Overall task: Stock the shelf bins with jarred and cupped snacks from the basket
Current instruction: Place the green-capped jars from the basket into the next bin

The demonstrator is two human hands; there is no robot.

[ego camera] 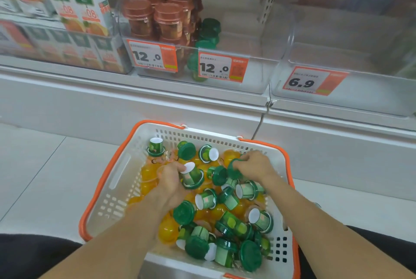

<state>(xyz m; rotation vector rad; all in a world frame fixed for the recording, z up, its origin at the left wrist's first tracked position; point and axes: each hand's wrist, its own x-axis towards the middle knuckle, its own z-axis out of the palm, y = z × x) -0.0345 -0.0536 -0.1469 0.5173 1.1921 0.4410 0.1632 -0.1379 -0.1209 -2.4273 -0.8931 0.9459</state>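
**Both hands down in the basket**

In the white basket, the left hand grips a green-lidded cup, white base pointing up toward the shelf, lid toward the person. The right hand curls round another green cup lying on its side, lid facing left.

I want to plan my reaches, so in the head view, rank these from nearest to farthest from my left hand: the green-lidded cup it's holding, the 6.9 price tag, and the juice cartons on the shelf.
From the left hand:
1. Green-lidded cup, in its grip, in the basket.
2. 6.9 price tag, upper right on the bin front.
3. Juice cartons, upper left on the shelf.
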